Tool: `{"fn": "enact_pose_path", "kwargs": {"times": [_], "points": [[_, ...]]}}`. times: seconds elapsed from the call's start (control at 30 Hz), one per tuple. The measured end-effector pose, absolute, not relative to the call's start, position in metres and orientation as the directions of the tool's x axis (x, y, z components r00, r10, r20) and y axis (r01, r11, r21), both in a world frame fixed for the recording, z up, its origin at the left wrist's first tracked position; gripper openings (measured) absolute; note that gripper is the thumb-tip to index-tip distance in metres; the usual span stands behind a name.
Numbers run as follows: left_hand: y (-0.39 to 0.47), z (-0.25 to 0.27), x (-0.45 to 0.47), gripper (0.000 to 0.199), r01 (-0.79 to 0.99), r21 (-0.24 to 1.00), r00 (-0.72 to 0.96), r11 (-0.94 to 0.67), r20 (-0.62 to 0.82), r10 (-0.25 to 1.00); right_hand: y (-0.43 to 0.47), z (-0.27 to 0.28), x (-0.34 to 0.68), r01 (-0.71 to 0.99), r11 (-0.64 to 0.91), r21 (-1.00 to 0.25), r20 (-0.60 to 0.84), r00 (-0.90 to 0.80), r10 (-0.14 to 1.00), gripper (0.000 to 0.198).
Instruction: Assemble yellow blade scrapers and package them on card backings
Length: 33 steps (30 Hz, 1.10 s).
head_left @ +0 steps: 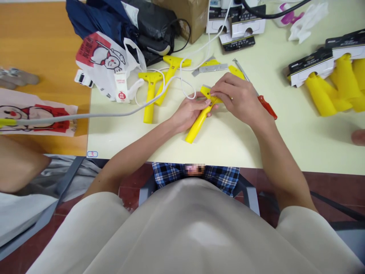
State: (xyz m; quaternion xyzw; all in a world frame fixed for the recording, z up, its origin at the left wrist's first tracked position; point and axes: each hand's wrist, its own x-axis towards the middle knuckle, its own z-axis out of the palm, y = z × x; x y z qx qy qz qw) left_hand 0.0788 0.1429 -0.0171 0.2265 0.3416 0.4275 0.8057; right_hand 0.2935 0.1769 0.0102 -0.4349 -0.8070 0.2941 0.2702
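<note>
My left hand [190, 112] is wrapped round a yellow scraper [196, 127] at the neck, its handle slanting down to the left. The fingers of my right hand [236, 95] are pinched together at the scraper's head; any small part between them is hidden. Beside my right hand lies a screwdriver [267, 106] with a red handle, its shaft partly behind the hand. Metal blades [213, 68] and a yellow plate-like piece [236, 71] rest just beyond. Two more scrapers, an upright-lying one [148, 99] and a tilted one [171, 72], are left of my hands.
A white cable [128, 113] crosses the table near the scrapers. At the back left are a plastic bag [107, 64] and dark bags [151, 23]. Black-and-white card packages [245, 26] stand at the back. Several yellow handles [321, 95] lie right. Another person's leg [23, 163] is at left.
</note>
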Motion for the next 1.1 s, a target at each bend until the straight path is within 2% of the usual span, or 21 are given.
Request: {"fn": "enact_pose_path", "kwargs": {"times": [0.2,0.4,0.63,0.97,1.1], "points": [[0.143,-0.017,0.079,0.029,-0.53,0.657,0.408,0.536,-0.356,0.841,0.172,0.02,0.287,0.619,0.363,-0.696,0.068,-0.447,0.892,0.046],[0.143,-0.015,0.079,0.031,-0.487,0.677,0.426,0.552,-0.367,0.827,0.17,0.02,0.28,0.628,0.391,-0.673,0.087,-0.457,0.885,0.045],[0.14,-0.01,0.08,0.028,-0.483,0.686,0.425,0.544,-0.359,0.831,0.173,0.021,0.284,0.625,0.35,-0.697,0.051,-0.444,0.895,0.046],[0.14,-0.013,0.079,0.039,-0.489,0.668,0.425,0.561,-0.379,0.822,0.169,0.03,0.283,0.648,0.386,-0.657,0.072,-0.456,0.887,0.031],[0.14,-0.015,0.077,0.044,-0.474,0.651,0.447,0.592,-0.401,0.8,0.175,0.03,0.288,0.581,0.345,-0.737,0.077,-0.435,0.897,0.03]]}}
